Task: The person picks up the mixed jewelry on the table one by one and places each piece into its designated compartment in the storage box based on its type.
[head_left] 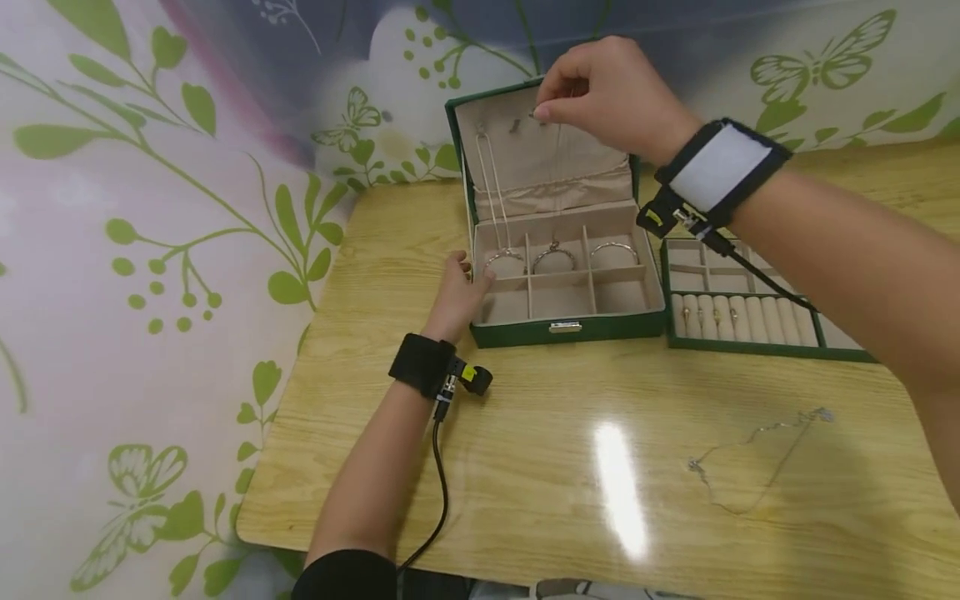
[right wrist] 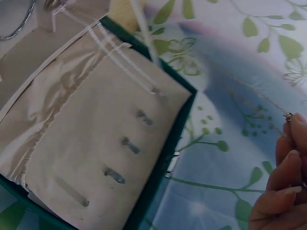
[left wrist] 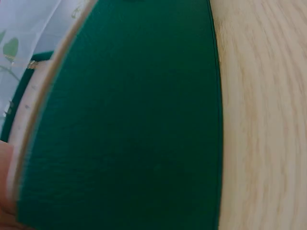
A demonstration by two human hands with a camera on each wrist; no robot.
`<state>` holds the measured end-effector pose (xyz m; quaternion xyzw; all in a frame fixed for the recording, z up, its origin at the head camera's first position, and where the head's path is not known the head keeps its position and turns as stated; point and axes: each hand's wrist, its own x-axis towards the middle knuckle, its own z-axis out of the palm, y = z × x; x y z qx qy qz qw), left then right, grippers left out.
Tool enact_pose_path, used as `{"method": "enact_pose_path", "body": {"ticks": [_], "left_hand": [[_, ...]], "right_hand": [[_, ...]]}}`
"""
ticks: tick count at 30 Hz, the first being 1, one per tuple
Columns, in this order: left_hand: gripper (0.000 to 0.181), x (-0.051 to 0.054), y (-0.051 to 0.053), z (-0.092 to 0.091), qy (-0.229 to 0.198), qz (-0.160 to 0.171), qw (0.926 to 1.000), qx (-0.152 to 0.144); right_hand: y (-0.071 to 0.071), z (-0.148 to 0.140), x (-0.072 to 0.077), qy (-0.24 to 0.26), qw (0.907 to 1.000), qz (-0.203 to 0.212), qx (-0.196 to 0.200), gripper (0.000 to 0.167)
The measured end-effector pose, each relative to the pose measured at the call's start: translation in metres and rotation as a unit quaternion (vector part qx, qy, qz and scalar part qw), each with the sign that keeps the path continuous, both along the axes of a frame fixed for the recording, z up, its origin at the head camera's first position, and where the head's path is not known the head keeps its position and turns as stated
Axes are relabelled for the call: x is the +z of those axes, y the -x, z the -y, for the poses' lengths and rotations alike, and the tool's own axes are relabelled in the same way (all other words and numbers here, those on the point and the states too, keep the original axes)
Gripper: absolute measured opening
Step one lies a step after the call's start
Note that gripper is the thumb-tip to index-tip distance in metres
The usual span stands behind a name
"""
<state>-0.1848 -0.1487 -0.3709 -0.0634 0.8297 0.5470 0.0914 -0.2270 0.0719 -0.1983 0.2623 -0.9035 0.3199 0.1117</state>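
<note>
A green jewelry box [head_left: 517, 334] stands with its lid [head_left: 510, 162] raised. My left hand [head_left: 453, 296] grips the box's left wall, thumb over the rim; the left wrist view shows mostly that green wall [left wrist: 129, 115]. Above the lid's upper edge, my right hand [head_left: 611, 96] pinches one end of a thin necklace [right wrist: 288, 116], whose chain hangs down before the lid. Several small hooks [right wrist: 130, 145] line the lid's inside. A silver necklace [head_left: 492, 179] hangs on the left one, reaching into a compartment. Bracelets [head_left: 615, 245] lie in the back compartments.
Right of the box sits a green-edged tray [head_left: 772, 350] with several rings [head_left: 717, 317] in its ring rolls. Another silver necklace [head_left: 693, 465] lies on the wooden table [head_left: 525, 467] at front right. A patterned wall [head_left: 225, 167] borders the table's left and back.
</note>
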Motion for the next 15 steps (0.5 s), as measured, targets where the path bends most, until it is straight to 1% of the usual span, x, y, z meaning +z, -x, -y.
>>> {"method": "enact_pose_path", "body": {"ticks": [4, 8, 12, 15], "left_hand": [[0.064, -0.007, 0.007, 0.0, -0.007, 0.021, 0.9997, -0.014], [0.064, -0.013, 0.01, -0.003, -0.013, 0.025, 0.9994, -0.02], [0.065, -0.015, 0.011, -0.005, 0.033, 0.01, 0.9989, -0.03], [0.063, -0.017, 0.009, -0.007, 0.058, 0.0, 0.9978, -0.031]], "right_hand": [[0.016, 0.01, -0.006, -0.002, 1.0, 0.006, -0.005, 0.025], [0.033, 0.017, -0.014, 0.009, 0.9993, 0.026, -0.024, 0.026], [0.048, 0.024, -0.023, 0.017, 0.9973, 0.049, -0.051, 0.025], [0.058, 0.031, -0.03, 0.01, 0.9969, 0.055, -0.056, 0.024]]}}
